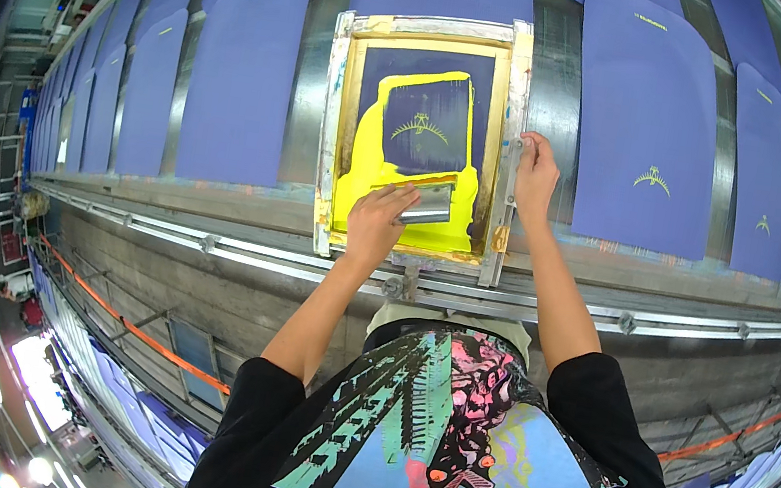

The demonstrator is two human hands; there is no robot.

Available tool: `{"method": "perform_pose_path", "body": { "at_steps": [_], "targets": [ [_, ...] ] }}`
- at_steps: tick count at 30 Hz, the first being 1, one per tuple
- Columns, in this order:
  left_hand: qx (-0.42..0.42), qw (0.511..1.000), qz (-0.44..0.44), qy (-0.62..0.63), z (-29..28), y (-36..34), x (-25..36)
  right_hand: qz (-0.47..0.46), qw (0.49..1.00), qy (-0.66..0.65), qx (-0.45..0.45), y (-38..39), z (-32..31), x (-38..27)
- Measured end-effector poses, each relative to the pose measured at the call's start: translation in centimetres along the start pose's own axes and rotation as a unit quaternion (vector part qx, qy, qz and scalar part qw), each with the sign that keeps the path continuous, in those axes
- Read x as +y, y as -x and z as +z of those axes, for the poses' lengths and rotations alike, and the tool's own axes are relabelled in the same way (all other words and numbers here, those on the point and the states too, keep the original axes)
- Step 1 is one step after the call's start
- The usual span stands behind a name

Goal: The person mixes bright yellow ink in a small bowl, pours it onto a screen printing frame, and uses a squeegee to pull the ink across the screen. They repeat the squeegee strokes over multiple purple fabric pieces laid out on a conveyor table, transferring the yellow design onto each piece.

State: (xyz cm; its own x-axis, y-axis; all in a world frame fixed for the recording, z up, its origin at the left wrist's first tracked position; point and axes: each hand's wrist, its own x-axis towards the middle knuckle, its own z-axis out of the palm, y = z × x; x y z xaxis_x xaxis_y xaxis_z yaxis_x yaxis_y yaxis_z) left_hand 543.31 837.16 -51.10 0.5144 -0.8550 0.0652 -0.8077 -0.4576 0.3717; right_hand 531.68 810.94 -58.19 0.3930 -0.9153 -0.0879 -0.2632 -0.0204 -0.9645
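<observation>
In front of me a screen printing frame (334, 104) lies flat on the long table. Bright yellow ink (362, 151) rings a dark rectangle of mesh (415, 147), where a small curved design shows. My left hand (378, 225) is closed around a squeegee (430, 205) with a silvery side, resting in the ink near the frame's front end. On the frame's right edge, by a small metal fitting, my right hand (537, 177) pinches the side rail with bent fingers. What lies under the mesh is mostly hidden.
Purple-blue cut panels (242, 86) line the table on both sides. A panel to the right (645, 131) bears a yellow curved print. Along the table's near edge runs a metal rail (552, 309) with clamps or stops. Behind me stands another row of panels (172, 423).
</observation>
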Motion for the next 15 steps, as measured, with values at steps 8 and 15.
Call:
{"method": "perform_pose_path", "body": {
  "at_steps": [8,15],
  "targets": [
    [-0.042,0.996,0.067,-0.039,0.0,3.0,-0.1,-0.012,0.998,0.041,0.037,0.0,0.6,0.2],
    [-0.144,0.984,-0.097,-0.038,-2.5,-17.0,-4.5,0.044,0.997,0.059,0.009,0.0,0.8,-0.5]
  ]
}}
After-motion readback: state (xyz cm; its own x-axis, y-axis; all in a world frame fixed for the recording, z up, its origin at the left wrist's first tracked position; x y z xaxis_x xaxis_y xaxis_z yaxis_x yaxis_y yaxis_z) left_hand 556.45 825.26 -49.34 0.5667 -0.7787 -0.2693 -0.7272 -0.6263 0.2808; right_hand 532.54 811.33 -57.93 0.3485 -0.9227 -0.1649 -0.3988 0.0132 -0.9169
